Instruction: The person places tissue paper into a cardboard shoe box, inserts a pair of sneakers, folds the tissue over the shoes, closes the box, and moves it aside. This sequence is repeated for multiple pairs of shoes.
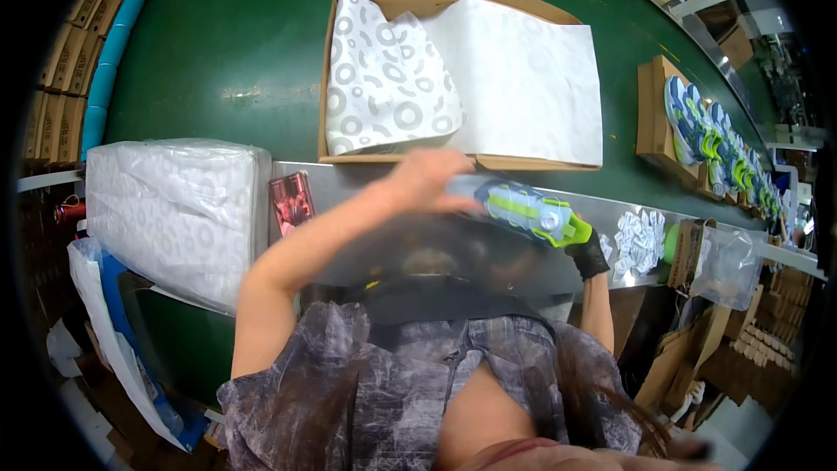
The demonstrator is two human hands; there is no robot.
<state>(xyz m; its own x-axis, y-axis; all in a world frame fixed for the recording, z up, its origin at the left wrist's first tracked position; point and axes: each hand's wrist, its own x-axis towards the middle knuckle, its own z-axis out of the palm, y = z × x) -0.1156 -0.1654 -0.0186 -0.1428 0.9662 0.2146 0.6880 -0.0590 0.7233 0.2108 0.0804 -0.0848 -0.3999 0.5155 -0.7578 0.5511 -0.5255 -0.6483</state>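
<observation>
Open box on green tabletop. Blue-and-lime shoe held up just nearside of box. Right grip, black-gloved, grasping shoe heel; left grip at toe, blurred, closure cannot be told. Wrapped bundle near-left of box.

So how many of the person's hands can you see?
2. The bare left hand is at the toe end of the pale-blue and lime-green shoe, and the black-gloved right hand holds its heel end. The shoe hides part of that right hand.
</observation>
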